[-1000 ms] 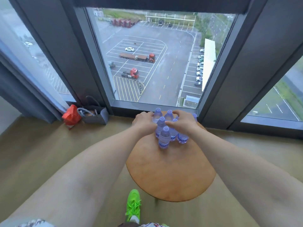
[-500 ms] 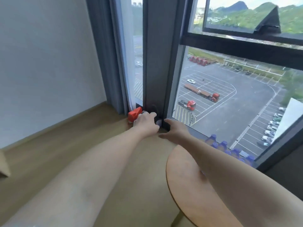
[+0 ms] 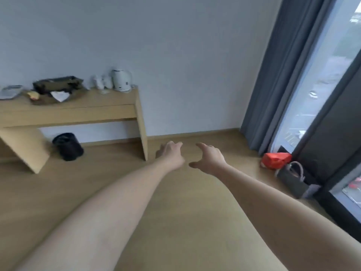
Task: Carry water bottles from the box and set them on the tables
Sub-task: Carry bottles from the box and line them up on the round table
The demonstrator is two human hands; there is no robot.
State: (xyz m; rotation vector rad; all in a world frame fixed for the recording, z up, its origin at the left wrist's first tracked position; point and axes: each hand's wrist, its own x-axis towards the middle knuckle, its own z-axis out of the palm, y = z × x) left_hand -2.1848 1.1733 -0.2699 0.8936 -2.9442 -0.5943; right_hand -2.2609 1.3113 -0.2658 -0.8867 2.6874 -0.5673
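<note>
Bare left hand (image 3: 171,154), right hand (image 3: 210,158), each grip empty, over wooden floor (image 3: 175,212)

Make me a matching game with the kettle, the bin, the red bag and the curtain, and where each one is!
Things:
1. white kettle
2. black bin
3. red bag
4. grey curtain

Places:
A. on the floor under the desk
B. hanging beside the window
C. on the desk top, by the wall
D. on the floor at the foot of the window

Pairs: 1-C, 2-A, 3-D, 4-B
</note>
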